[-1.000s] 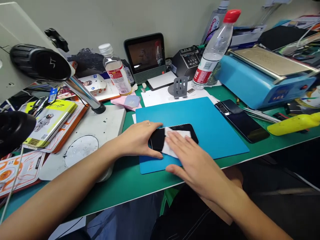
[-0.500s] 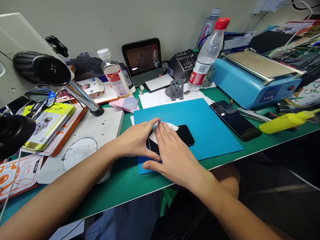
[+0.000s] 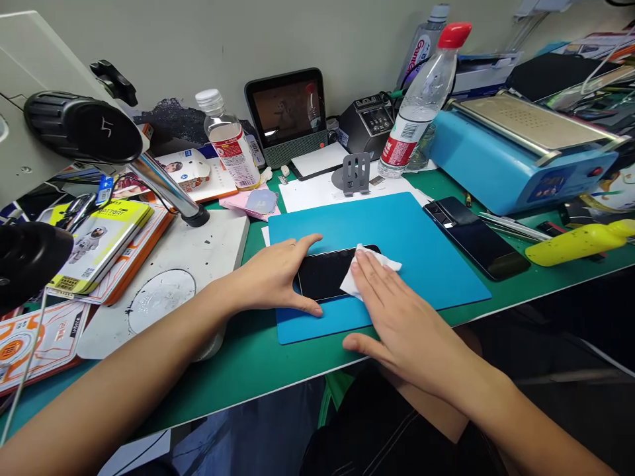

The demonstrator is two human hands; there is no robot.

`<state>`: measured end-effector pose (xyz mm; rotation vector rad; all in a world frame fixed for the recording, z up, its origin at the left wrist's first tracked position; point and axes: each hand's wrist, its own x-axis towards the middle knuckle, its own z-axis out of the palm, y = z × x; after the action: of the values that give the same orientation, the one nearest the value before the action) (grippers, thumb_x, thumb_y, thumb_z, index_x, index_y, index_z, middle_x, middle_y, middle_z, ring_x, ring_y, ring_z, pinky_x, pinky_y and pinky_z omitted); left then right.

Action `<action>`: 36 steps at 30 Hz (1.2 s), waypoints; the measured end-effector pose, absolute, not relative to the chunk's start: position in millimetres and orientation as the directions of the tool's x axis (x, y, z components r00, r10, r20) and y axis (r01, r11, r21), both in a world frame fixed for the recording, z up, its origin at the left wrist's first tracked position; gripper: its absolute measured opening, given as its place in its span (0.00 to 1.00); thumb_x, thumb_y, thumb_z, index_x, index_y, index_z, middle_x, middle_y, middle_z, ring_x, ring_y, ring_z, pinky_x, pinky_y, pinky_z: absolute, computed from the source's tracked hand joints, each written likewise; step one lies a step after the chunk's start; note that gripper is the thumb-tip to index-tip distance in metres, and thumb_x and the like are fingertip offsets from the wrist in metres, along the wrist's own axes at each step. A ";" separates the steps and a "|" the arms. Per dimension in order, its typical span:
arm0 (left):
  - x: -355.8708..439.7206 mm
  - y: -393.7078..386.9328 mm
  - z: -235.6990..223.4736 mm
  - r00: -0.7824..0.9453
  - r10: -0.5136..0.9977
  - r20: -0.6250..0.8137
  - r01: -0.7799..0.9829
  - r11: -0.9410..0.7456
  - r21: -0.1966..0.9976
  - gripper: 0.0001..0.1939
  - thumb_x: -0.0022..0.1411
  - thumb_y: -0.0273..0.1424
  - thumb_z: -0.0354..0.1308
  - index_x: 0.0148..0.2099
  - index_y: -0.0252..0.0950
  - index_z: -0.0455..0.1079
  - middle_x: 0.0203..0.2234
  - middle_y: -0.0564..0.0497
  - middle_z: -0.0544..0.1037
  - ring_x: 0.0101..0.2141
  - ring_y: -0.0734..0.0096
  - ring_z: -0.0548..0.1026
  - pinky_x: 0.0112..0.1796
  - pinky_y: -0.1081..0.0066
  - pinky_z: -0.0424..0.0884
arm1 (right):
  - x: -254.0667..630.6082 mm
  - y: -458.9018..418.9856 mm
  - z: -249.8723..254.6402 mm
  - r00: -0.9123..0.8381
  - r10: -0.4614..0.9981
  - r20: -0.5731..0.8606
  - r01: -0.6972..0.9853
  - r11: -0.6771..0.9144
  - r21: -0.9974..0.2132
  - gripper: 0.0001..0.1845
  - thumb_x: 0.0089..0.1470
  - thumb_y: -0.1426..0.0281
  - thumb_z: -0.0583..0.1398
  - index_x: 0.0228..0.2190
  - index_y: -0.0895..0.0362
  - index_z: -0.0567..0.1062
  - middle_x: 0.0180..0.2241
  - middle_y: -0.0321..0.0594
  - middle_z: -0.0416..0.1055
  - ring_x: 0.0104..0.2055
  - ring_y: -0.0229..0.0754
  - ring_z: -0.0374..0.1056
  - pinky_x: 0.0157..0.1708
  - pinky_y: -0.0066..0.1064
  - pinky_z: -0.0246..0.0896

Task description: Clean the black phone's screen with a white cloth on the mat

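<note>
A smartphone [image 3: 325, 272] with a black screen lies flat on the blue mat [image 3: 367, 218]. My left hand [image 3: 272, 274] braces its left end, thumb along the near edge and fingers at the far one. Under the fingers of my right hand [image 3: 397, 304] a white tissue [image 3: 353, 281] is pressed onto the phone's right end, with one corner sticking out past it over the mat. The right thumb stands apart from the other fingers, close to the mat's front edge. The tissue and fingers hide the phone's right part.
Right of the mat lie another dark phone [image 3: 476, 238], tweezers [image 3: 516, 227] and a yellow squeeze bottle [image 3: 578, 243]. Behind stand a red-capped bottle [image 3: 414, 112], a grey phone stand [image 3: 356, 174] and a blue heating plate machine [image 3: 501, 162]. A microscope stand base [image 3: 218, 254] and battery boxes [image 3: 94, 244] are left.
My right hand slid the tissue left along the phone, then back right to its right end. My left hand stayed at the phone's left end. The camera view shifted slightly.
</note>
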<state>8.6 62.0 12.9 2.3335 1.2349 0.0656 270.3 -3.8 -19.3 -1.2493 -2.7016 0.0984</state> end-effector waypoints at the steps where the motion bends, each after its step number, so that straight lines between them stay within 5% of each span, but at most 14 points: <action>1: 8.3 62.1 12.7 0.587 0.787 -0.187 0.763 -0.462 0.451 0.62 0.48 0.62 0.68 0.73 0.35 0.48 0.63 0.32 0.69 0.58 0.39 0.72 0.51 0.54 0.72 | 271.7 -1.9 -19.2 -0.616 0.781 0.104 0.771 0.625 -0.125 0.59 0.60 0.37 0.49 0.70 0.74 0.50 0.73 0.67 0.42 0.76 0.62 0.39 0.70 0.57 0.49; 9: 5.1 63.0 9.2 0.620 0.773 -0.132 0.719 -0.493 0.490 0.58 0.49 0.63 0.67 0.70 0.35 0.52 0.60 0.33 0.72 0.55 0.40 0.75 0.50 0.53 0.73 | 224.0 13.0 -15.1 -0.362 0.932 0.022 0.907 0.358 -0.220 0.62 0.60 0.35 0.42 0.69 0.81 0.49 0.73 0.71 0.36 0.76 0.66 0.35 0.72 0.58 0.40; 17: 4.1 63.7 3.5 0.658 0.751 -0.056 0.676 -0.556 0.484 0.56 0.50 0.55 0.70 0.70 0.32 0.51 0.56 0.31 0.74 0.54 0.42 0.76 0.49 0.54 0.74 | 186.9 2.4 -5.4 -0.635 0.772 0.030 0.728 0.611 -0.311 0.65 0.57 0.33 0.47 0.70 0.78 0.48 0.73 0.68 0.38 0.76 0.63 0.35 0.73 0.54 0.42; 23: 4.7 64.6 4.0 0.666 0.740 -0.097 0.695 -0.568 0.440 0.56 0.48 0.59 0.71 0.68 0.32 0.55 0.57 0.31 0.75 0.57 0.39 0.75 0.51 0.53 0.72 | 226.5 -9.7 -17.8 -0.764 0.625 0.161 0.599 0.780 -0.182 0.56 0.60 0.38 0.50 0.68 0.74 0.58 0.72 0.65 0.48 0.75 0.62 0.45 0.69 0.54 0.55; 36: 5.3 67.0 9.9 0.669 0.730 -0.138 0.702 -0.561 0.438 0.47 0.51 0.62 0.67 0.60 0.34 0.64 0.51 0.38 0.77 0.50 0.46 0.77 0.47 0.60 0.71 | 281.2 6.4 -25.3 -0.544 0.832 0.111 0.821 0.555 -0.132 0.53 0.64 0.41 0.47 0.70 0.74 0.51 0.73 0.67 0.45 0.76 0.62 0.42 0.69 0.57 0.52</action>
<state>5.3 67.0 9.9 2.4230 1.1133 0.0812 281.2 6.4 -25.3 -1.4072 -2.6259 0.0961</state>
